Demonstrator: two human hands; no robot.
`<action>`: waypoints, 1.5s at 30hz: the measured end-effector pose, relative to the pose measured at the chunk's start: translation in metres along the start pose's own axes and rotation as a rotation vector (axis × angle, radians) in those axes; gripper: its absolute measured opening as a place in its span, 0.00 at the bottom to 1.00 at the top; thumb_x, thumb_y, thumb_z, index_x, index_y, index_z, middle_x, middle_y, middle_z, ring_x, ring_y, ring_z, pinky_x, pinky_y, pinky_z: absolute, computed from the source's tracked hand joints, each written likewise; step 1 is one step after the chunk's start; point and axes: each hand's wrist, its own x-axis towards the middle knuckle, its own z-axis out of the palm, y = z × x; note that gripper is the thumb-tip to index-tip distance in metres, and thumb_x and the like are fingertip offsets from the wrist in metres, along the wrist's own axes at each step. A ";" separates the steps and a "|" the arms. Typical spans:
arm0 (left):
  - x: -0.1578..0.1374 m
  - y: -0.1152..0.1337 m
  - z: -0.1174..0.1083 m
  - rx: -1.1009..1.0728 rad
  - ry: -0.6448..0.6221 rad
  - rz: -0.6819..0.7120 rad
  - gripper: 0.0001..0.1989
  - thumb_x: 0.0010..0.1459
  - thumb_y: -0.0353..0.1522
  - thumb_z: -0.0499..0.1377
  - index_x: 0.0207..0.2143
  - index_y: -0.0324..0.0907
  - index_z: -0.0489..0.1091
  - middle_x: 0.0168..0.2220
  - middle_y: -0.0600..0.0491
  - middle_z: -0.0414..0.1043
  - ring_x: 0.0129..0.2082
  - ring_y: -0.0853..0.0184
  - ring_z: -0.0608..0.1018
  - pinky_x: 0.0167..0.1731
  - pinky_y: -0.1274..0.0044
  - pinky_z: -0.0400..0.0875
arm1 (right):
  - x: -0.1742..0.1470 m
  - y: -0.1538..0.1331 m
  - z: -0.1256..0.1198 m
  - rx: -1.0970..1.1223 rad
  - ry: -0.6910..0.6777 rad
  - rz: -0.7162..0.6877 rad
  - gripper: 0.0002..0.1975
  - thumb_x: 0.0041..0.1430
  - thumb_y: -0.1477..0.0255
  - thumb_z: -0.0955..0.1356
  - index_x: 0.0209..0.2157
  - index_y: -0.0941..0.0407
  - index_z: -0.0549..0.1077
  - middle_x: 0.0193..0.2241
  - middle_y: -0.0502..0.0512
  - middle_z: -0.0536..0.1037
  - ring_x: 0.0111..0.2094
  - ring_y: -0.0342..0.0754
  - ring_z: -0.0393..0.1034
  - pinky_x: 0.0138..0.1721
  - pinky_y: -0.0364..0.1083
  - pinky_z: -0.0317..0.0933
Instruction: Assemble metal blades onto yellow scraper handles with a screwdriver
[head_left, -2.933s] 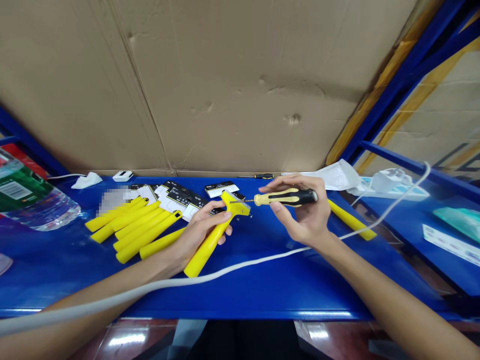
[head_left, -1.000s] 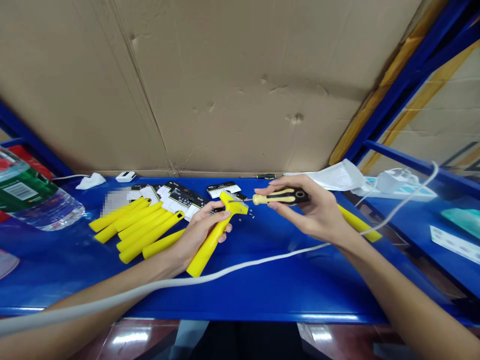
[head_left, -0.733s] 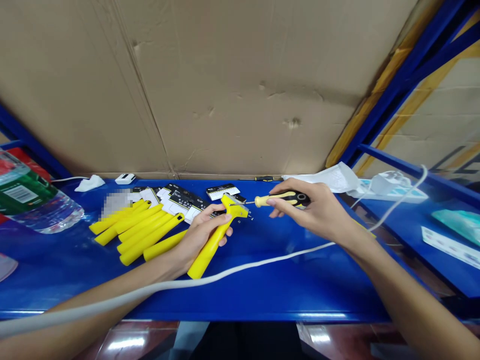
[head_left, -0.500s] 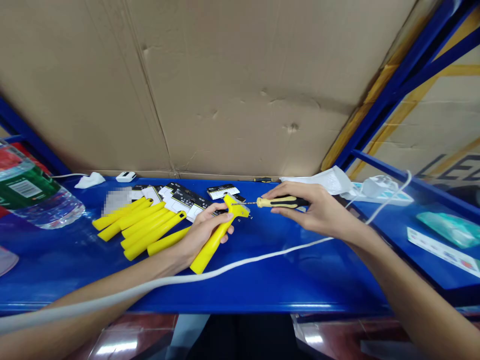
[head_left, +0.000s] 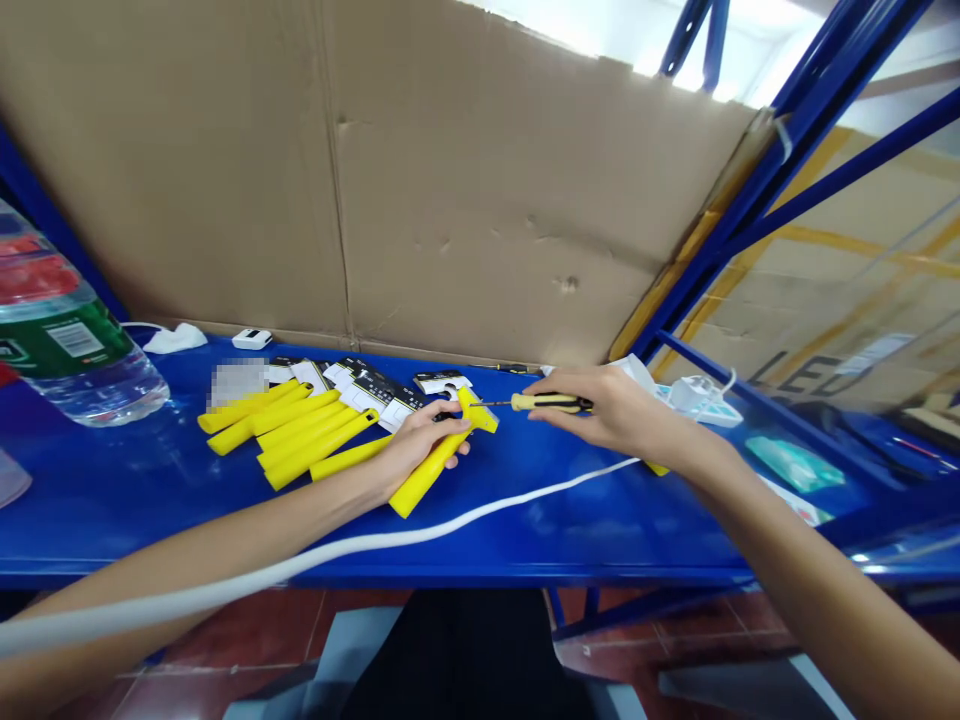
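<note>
My left hand (head_left: 415, 445) grips a yellow scraper (head_left: 439, 458) by its handle, low over the blue table (head_left: 525, 530), head pointing up and right. My right hand (head_left: 611, 412) holds a screwdriver (head_left: 551, 403) with a yellow and black handle, lying level, its thin shaft touching the scraper's head. Several more yellow scraper handles (head_left: 289, 432) lie side by side to the left of my left hand. Behind them lies a spread of black and white cards (head_left: 367, 385).
A white cable (head_left: 465, 518) runs across the table in front of my hands. A plastic water bottle (head_left: 71, 345) lies at far left. Cardboard (head_left: 420, 190) stands behind the table. A white power strip (head_left: 697, 400) and a teal packet (head_left: 795, 463) lie on the right.
The view has tilted up and pulled back, so the hands and table sit lower and smaller. Both hands keep their hold, with the screwdriver tip staying at the scraper's head.
</note>
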 end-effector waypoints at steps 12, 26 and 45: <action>0.012 -0.009 -0.010 -0.050 0.005 0.044 0.25 0.52 0.29 0.75 0.48 0.41 0.68 0.34 0.48 0.80 0.26 0.66 0.80 0.17 0.81 0.67 | 0.005 -0.007 0.018 0.203 0.058 0.326 0.17 0.70 0.55 0.71 0.41 0.54 0.84 0.30 0.54 0.87 0.25 0.50 0.82 0.32 0.48 0.75; 0.016 -0.013 -0.015 -0.033 0.000 0.038 0.25 0.53 0.30 0.75 0.49 0.41 0.69 0.34 0.47 0.80 0.26 0.65 0.81 0.18 0.81 0.67 | 0.004 -0.003 0.021 0.199 0.204 0.380 0.20 0.65 0.51 0.74 0.35 0.54 0.82 0.29 0.55 0.85 0.28 0.52 0.81 0.33 0.49 0.72; 0.010 -0.013 -0.011 -0.026 -0.029 0.032 0.26 0.53 0.32 0.74 0.52 0.42 0.70 0.33 0.48 0.80 0.27 0.65 0.81 0.19 0.82 0.68 | 0.007 -0.012 0.019 0.459 0.263 0.227 0.20 0.63 0.56 0.77 0.48 0.53 0.75 0.48 0.60 0.86 0.48 0.55 0.83 0.48 0.53 0.76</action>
